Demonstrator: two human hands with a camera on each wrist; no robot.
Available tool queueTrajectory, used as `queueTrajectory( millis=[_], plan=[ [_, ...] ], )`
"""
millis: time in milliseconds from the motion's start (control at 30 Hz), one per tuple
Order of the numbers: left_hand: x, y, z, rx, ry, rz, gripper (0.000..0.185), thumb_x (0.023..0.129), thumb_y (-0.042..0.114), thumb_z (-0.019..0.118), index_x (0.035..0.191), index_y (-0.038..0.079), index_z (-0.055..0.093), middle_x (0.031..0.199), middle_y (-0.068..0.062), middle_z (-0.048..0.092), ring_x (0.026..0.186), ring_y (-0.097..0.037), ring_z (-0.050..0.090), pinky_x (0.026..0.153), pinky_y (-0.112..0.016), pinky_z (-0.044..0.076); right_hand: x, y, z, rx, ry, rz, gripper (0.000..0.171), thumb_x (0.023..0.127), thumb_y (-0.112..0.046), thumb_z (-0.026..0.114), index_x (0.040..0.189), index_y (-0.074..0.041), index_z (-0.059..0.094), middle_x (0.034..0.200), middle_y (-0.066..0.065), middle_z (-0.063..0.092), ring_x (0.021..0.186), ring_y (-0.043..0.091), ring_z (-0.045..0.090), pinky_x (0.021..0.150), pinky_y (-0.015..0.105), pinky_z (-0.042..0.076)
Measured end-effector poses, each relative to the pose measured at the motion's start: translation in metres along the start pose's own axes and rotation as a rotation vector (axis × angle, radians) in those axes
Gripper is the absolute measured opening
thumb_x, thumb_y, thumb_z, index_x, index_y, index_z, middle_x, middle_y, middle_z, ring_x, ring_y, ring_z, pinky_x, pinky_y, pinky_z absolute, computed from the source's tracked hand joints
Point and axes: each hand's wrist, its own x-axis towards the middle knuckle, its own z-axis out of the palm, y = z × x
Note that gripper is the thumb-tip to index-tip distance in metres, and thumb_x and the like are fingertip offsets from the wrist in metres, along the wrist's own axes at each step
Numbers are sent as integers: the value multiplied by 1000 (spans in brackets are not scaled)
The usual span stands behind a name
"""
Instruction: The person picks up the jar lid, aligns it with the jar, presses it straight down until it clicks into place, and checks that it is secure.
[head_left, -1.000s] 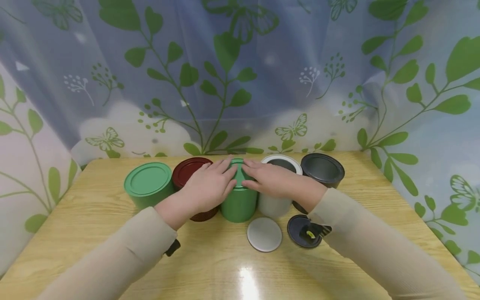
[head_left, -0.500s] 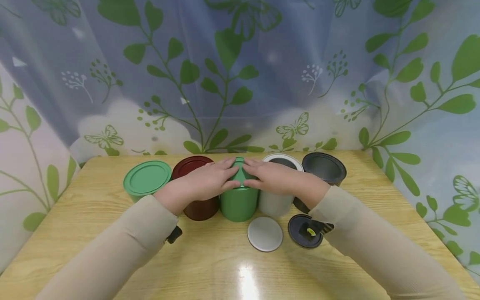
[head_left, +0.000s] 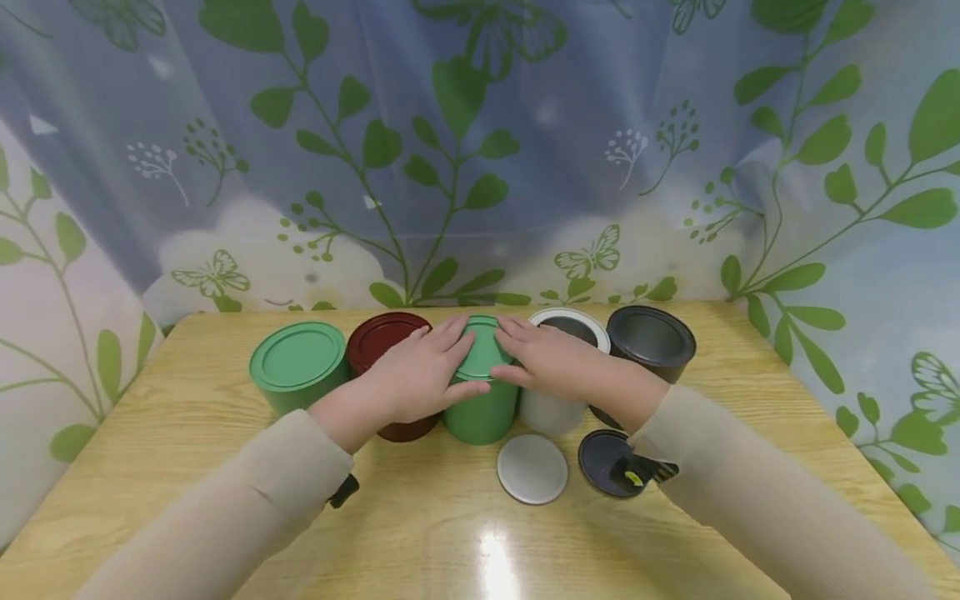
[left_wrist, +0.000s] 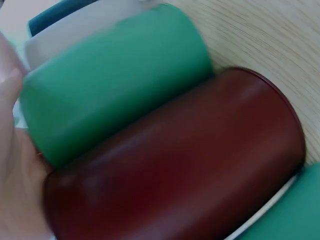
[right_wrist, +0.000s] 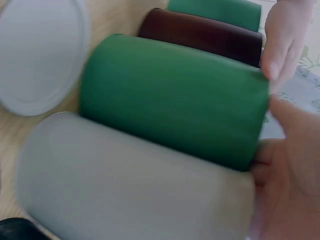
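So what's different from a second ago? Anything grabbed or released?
The left hand's thumb sits lower, pointing across the front of the middle green can. The right hand has shifted slightly right, so more of the can's top shows between the hands. No grab or release visible. Unmoved: far-left green can, red can, white can, black can, silver lid, black lid.

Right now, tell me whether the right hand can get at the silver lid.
Probably yes: the silver lid lies flat on the table with nothing over it, though the right hand would first have to leave the middle green can.
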Motion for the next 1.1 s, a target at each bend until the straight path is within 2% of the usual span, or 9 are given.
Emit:
queueTrajectory(
  millis=[133,233,367,467,567,700,900,1100],
  plan=[
    [1,2,11,99,71,13,87,87,63,46,145,1,28,151,-18,19,139,-28,16,110,-45,18,-2,4,10,-67,51,-12,74,96,-54,35,147,-3,21,153,15,12,140,28,10,110,50,16],
    [2,3,14,130,109,23,86,86,60,52,143,-1,32,149,-19,24,138,-29,20,110,-46,20,-2,3,13,-140,76,-20,76,95,-56,35,147,-4,22,153,14,14,140,27,12,110,50,17],
    [2,2,14,143,127,29,85,86,60,53,143,0,34,148,-19,27,137,-29,23,109,-48,21,-1,3,15,-225,97,-22,74,95,-56,33,147,-4,23,152,14,18,140,26,14,110,49,18],
    [1,4,15,191,147,13,85,85,61,52,142,1,36,147,-19,29,137,-29,25,109,-49,22,-1,3,17,-264,111,-14,74,95,-57,31,147,-4,23,152,13,18,140,25,14,110,48,18],
    [-2,7,15,236,186,-5,83,85,61,53,141,1,39,144,-20,35,135,-30,30,108,-50,23,-2,2,19,-301,129,-12,74,96,-57,31,147,-3,24,152,14,20,140,26,15,110,48,19],
    [-7,9,17,241,240,-8,79,86,58,55,138,-2,43,140,-22,40,132,-32,34,108,-48,25,-4,-1,21,-348,177,-23,72,96,-54,34,145,-2,28,150,15,24,139,26,20,109,47,22],
    [-8,11,19,302,290,0,76,85,57,57,134,0,48,136,-22,46,129,-31,39,106,-46,28,-4,-3,25,-377,246,-59,66,96,-47,42,141,0,37,146,17,33,135,29,30,105,46,30],
    [-9,20,19,334,327,-35,74,81,56,63,131,2,53,129,-22,52,126,-32,43,104,-49,30,-5,-4,23,-320,183,-42,63,97,-47,40,145,-6,33,148,21,25,136,34,24,107,48,26]
  ],
)
